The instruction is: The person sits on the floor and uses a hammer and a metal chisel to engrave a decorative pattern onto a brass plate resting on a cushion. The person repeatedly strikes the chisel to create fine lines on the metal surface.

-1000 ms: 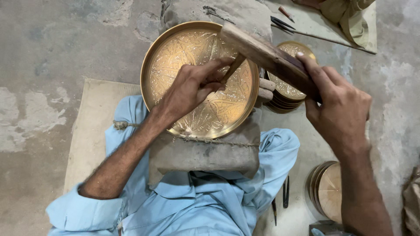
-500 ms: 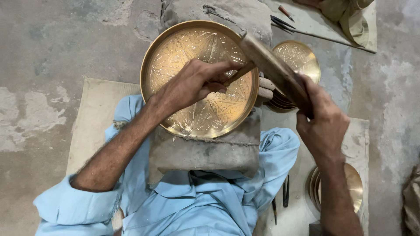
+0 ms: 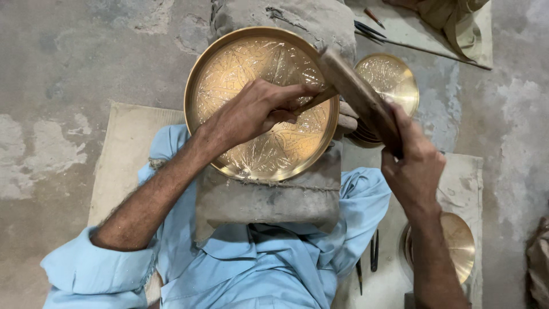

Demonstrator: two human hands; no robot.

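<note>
Fingers of your left hand (image 3: 251, 111) pinch a chisel (image 3: 313, 99) over the brass tray (image 3: 229, 68); your right hand (image 3: 413, 166) grips a wooden mallet (image 3: 357, 94) beside the tray.

floor: bare grey concrete (image 3: 86, 51), stained and patchy | covering: pale worn mat (image 3: 123, 154) at left, another mat (image 3: 463, 183) at right | cloth sheet (image 3: 412, 28) at top right | light: soft, even, no hard shadows

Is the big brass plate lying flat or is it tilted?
Cannot tell for sure. The big brass plate rests face-up on a grey cloth pad; the overhead view hides any tilt.
</note>
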